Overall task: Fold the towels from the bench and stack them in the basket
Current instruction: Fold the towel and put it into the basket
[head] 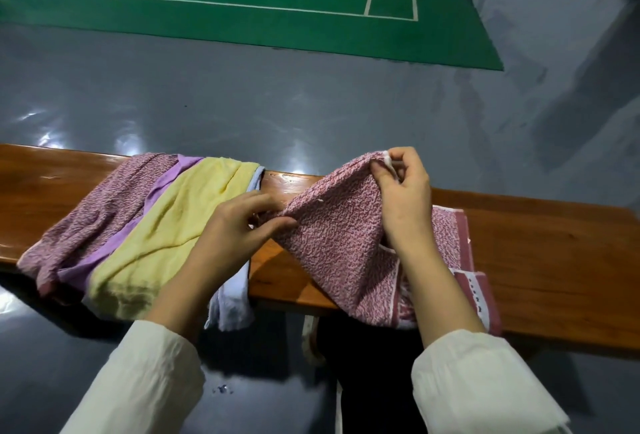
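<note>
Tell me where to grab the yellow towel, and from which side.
Probably pinch the yellow towel at its near end, coming from the front of the bench. That end hangs free over the edge and lies on top of the purple towel, so fingers can slip under.

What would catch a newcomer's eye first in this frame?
The hands draw the eye: the left hand and right hand pinch a pink speckled towel, raised over the middle-right of the wooden bench. To its left, a pile of unfolded towels, pink, purple, yellow and white, drapes across the bench. A green court mat with white lines fills the top of the view.
</note>
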Action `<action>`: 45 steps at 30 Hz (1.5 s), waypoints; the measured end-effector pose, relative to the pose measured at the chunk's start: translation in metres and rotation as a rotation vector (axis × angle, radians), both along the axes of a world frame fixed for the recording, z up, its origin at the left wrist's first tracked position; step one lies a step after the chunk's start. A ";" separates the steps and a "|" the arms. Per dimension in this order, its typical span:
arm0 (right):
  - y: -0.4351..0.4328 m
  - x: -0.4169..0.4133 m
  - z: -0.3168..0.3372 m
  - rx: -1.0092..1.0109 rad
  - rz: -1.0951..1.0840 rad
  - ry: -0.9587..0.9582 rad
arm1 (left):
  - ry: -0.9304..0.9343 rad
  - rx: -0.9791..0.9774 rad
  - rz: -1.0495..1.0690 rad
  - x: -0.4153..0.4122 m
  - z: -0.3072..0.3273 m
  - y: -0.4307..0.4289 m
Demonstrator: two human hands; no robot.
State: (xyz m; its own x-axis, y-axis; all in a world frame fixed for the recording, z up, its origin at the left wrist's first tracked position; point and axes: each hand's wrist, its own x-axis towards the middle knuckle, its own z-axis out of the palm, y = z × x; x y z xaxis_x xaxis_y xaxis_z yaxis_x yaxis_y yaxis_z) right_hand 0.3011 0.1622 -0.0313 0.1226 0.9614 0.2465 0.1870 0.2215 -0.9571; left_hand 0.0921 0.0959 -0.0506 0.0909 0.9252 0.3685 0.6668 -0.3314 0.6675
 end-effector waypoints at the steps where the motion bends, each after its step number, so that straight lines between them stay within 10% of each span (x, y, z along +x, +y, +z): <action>1: -0.001 0.001 0.001 0.003 -0.006 -0.001 | 0.016 -0.017 0.008 -0.002 -0.001 0.001; 14: -0.014 0.029 0.045 0.166 -0.122 -0.088 | 0.097 0.175 0.119 0.021 0.076 0.017; 22: -0.046 0.042 0.126 0.274 -0.137 0.049 | -0.660 0.171 0.113 0.063 0.139 0.000; 39: -0.035 0.050 0.194 0.385 -0.134 0.186 | -0.591 0.369 0.081 0.073 0.215 0.010; 45: -0.059 0.051 0.106 0.131 -0.128 0.123 | -0.430 0.198 0.136 0.071 0.131 -0.014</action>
